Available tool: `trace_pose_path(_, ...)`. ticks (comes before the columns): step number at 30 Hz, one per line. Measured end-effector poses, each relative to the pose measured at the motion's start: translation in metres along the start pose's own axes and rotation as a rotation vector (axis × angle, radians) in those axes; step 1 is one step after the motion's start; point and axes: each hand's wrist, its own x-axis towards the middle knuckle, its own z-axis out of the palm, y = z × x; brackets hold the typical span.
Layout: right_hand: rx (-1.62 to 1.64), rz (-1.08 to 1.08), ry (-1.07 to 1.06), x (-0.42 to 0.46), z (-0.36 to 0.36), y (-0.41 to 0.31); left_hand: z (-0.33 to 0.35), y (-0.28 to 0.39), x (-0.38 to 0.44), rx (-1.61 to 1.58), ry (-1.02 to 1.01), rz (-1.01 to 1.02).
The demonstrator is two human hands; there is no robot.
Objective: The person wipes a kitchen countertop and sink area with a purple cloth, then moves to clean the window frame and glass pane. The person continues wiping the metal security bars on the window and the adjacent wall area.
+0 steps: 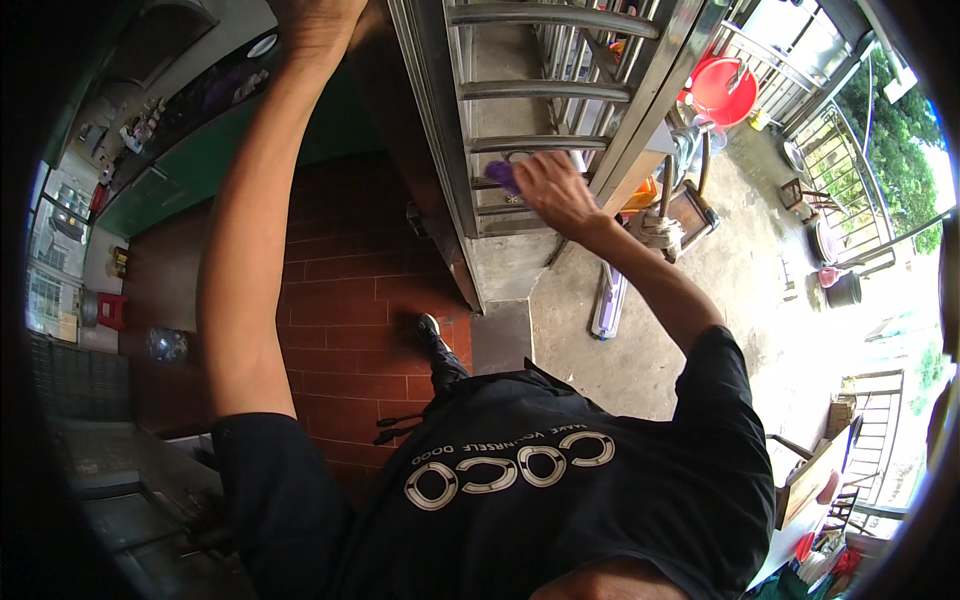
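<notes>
My right hand (555, 191) holds a purple cloth (501, 176) against the curved metal bars (536, 144) of a window grille, near its lower end. My left arm reaches up past the door frame (427, 150), and my left hand (319, 19) shows only in part at the top edge; its fingers are cut off, so what it touches is hidden. Beside the grille runs a shiny metal post (645, 97). Below my right forearm, a purple and white flat mop head (609, 300) lies on the concrete floor.
Red-brown floor tiles (345, 300) lie on the left, with green cabinets (169, 187) beyond. Outside on the right stand a wooden chair (686, 217), a red basin (724, 91), a black bucket (844, 289) and a metal railing (862, 180). A raised threshold (501, 334) divides the floors.
</notes>
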Motion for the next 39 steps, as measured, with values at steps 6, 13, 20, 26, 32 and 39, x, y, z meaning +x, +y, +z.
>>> trace_pose_path(6,0.041,0.044,0.102,0.024,0.013,-0.025,0.008,-0.017,-0.003,0.070,0.091,0.118)
trace_pose_path(13,-0.121,0.144,0.029,-0.026,0.000,0.008,0.000,-0.012,-0.003,0.044,0.010,0.047)
trace_pose_path(20,-0.015,0.132,0.024,-0.013,-0.004,-0.002,0.007,-0.007,-0.009,0.199,0.075,-0.026)
trace_pose_path(26,0.036,0.070,-0.003,0.034,0.011,-0.037,0.008,0.009,-0.002,0.105,0.037,-0.051)
trace_pose_path(32,0.350,-0.024,0.212,-0.010,-0.013,-0.024,-0.003,0.014,0.003,0.024,0.014,-0.078)
trace_pose_path(39,0.288,0.117,0.031,-0.057,0.016,-0.044,-0.002,0.014,0.003,-0.004,0.011,-0.071)
